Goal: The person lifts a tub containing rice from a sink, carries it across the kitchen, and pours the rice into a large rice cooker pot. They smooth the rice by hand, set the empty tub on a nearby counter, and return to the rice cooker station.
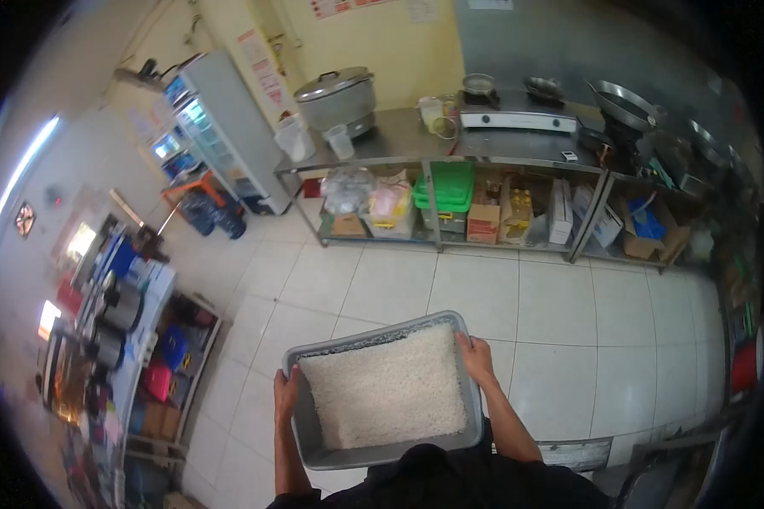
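Grey tub of rice spanned the gap between two gripping hands

Nearest the body, a rectangular grey plastic tub (348, 459) was held up in front of the person's dark clothing (484, 485). Loose white rice grains (386, 386) covered most of its inside. Its long axis ran across the body from hand to hand, slightly askew, the right end farther forward. The left hand (286, 390) was clamped on the left short end, thumb at the rim; the right hand (477, 360) gripped the opposite short end near its far corner. Both touched the tub, so neither was nearer; the fingers beneath could not be fully seen.

Beyond lay the pale square-tiled floor (475, 297). Farther off stood a long stainless-steel counter (390, 127), with a large silver lidded cooker (339, 106) towards its left and a white-fronted stove (518, 123) farther right. A bright green plastic box (444, 187) sat on the shelf below.
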`<state>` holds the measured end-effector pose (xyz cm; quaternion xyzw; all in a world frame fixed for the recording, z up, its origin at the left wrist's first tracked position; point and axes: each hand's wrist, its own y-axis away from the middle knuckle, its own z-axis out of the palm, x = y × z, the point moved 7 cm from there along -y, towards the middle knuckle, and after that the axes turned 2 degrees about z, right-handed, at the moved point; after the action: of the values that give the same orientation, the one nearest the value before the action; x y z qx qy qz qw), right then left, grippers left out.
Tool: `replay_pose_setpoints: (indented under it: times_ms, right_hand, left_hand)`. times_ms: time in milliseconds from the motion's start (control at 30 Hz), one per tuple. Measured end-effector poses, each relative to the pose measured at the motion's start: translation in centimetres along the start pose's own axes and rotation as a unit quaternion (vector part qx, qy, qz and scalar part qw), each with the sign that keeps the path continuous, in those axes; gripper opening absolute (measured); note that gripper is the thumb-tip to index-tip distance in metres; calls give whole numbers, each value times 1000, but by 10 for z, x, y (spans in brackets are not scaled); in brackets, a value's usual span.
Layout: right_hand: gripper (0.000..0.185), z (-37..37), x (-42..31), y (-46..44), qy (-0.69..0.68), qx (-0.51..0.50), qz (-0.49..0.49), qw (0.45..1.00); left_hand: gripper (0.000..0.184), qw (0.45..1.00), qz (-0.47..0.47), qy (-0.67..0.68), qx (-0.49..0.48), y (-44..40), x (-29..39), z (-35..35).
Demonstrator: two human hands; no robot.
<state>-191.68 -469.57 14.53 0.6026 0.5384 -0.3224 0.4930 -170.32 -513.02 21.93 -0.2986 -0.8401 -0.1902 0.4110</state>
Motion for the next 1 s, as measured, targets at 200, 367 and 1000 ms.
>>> replay_pose_setpoints:
  times_ms: [200, 367, 1000]
  right_hand:
    - [49, 4, -40, -123, -11, 56, 4, 998]
    - [51, 5, -82, -275, -8, 59, -30, 998]
    - [53, 99, -242, -726, 6, 96, -141, 985]
  left_hand:
    - [47, 998, 35, 1, -48, -156, 40, 83]
    - [51, 999, 52, 4, -8, -261, 110, 151]
    - [69, 995, 68, 66, 6, -679, 241, 319]
